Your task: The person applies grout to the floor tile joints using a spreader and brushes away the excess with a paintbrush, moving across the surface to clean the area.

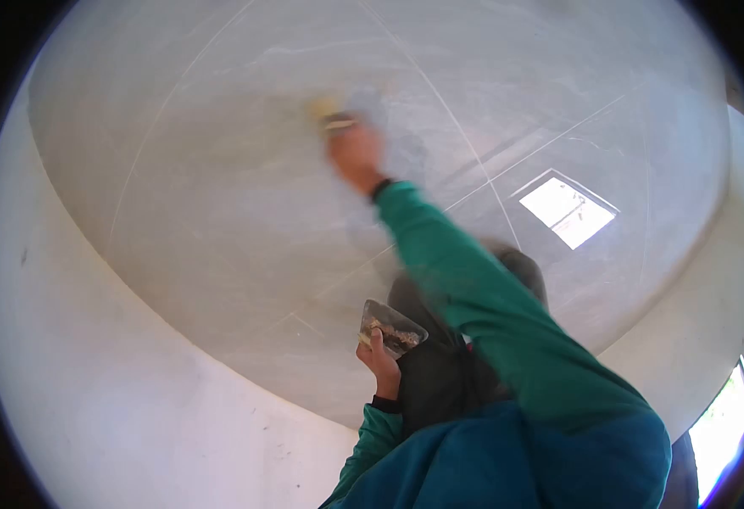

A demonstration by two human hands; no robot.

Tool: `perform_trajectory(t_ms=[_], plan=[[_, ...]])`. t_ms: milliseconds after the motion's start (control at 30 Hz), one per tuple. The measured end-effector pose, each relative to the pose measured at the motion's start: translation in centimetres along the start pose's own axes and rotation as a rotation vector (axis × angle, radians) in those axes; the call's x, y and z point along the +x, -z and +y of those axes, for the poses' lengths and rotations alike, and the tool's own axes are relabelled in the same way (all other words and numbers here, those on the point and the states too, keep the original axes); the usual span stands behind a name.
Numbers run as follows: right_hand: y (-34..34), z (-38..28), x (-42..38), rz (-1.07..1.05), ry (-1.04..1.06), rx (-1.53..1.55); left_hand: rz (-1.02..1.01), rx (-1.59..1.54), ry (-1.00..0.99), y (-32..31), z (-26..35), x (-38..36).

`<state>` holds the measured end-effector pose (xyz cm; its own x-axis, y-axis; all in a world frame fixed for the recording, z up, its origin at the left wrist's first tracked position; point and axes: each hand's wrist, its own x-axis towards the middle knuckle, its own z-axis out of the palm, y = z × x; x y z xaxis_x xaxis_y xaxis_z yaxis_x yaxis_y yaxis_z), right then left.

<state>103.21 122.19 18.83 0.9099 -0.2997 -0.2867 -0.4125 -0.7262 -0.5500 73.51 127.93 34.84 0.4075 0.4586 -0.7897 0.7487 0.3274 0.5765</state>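
My right hand (357,157) stretches far forward over the grey tiled floor (245,195), blurred by motion. Its fingers are closed on a brush (324,109) with yellowish bristles and a darker handle part, also smeared. Close to my knees, my left hand (381,366) grips a clear plastic container (379,309) by its near side, thumb over the rim. Brown crumbly debris (397,333) lies inside the container. Something pale sticks out beside the left thumb; its kind cannot be made out.
Light joint lines (440,97) cross the floor tiles. A white wall (117,365) curves along the left and bottom, and another runs at the right. Bright window light (567,210) reflects off the floor. A bright opening (722,428) shows at the lower right.
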Motion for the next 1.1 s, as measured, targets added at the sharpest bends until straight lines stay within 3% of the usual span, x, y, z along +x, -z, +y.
perform_trajectory(t_ms=[33,100,167,200,233,267,300,333,367,400,467,500,533,567,600,633,667,733,800,867,900,933,1000,1033,1100], plan=[[-1.4,-3.9,-0.5,-0.259,0.098,-0.068,-0.009,0.082,-0.029,-0.5,0.3,0.5],[1.9,-7.0,-0.7,-0.330,0.167,0.164,-0.002,0.027,-0.012,-0.3,0.2,0.7],[3.5,-0.9,1.2,-0.002,0.335,0.136,0.013,-0.046,0.016,-0.5,-0.1,0.5],[5.1,5.0,2.9,0.349,0.498,0.016,0.031,-0.054,0.027,-0.8,-0.2,0.6],[8.4,12.8,4.6,0.392,0.537,-0.402,0.057,-0.065,0.040,-1.1,-0.4,0.7],[14.0,17.9,6.5,0.255,0.315,-0.223,0.068,-0.100,0.047,-1.3,-0.4,0.8],[19.1,20.4,8.1,0.366,0.222,-0.147,0.021,-0.051,0.042,-1.4,-0.4,0.9],[22.5,21.1,8.5,0.459,-0.170,-0.240,-0.034,0.009,0.041,-0.7,-0.6,0.9],[23.9,24.8,10.5,0.545,-0.315,-0.465,-0.021,-0.006,0.052,-0.6,-1.1,1.0],[22.7,24.3,11.9,0.537,-0.300,-0.471,-0.037,0.017,0.046,-0.4,-1.4,1.3],[19.4,22.0,13.8,0.472,-0.234,-0.368,-0.043,0.036,0.025,-0.2,-1.4,1.7],[14.3,18.6,13.5,0.595,-0.041,-0.205,0.000,-0.027,0.070,-0.7,-0.8,1.1],[8.0,15.8,13.7,0.569,0.099,-0.152,0.039,-0.089,0.109,-1.1,-0.5,0.7],[2.5,9.8,11.1,0.447,0.176,-0.186,0.040,-0.080,0.102,-1.3,-0.4,0.4],[-3.3,4.6,7.6,0.524,0.446,-0.485,0.042,-0.044,0.063,-1.3,-0.2,0.2],[-4.2,-2.9,4.1,0.232,0.414,-0.475,0.042,-0.014,0.028,-1.4,0.2,0.1],[-2.5,-8.8,2.8,-0.159,0.229,0.024,0.034,-0.018,0.015,-1.5,0.4,0.3],[0.1,-11.7,1.0,-0.249,0.164,0.245,0.039,-0.011,0.013,-1.1,0.3,-0.1],[4.5,-7.7,0.7,-0.134,0.176,0.580,0.049,-0.040,0.028,-1.0,-0.1,-0.2],[9.5,1.1,1.5,0.024,0.177,0.577,0.064,-0.102,0.070,-1.1,-0.5,0.0],[12.4,5.6,1.8,0.200,0.126,0.485,0.040,-0.025,0.042,-1.1,-0.4,0.0],[15.8,9.7,2.2,0.281,0.013,0.172,0.019,0.055,0.015,-1.1,-0.6,0.0],[19.2,15.7,3.7,0.488,-0.043,-0.132,0.031,-0.023,0.017,-1.5,-1.0,0.0],[18.6,17.0,4.1,0.557,-0.082,-0.321,0.032,-0.071,-0.001,-1.1,-1.1,0.4],[12.6,13.2,3.2,0.442,-0.150,-0.321,-0.005,0.000,0.029,-0.7,-1.8,-0.1]])
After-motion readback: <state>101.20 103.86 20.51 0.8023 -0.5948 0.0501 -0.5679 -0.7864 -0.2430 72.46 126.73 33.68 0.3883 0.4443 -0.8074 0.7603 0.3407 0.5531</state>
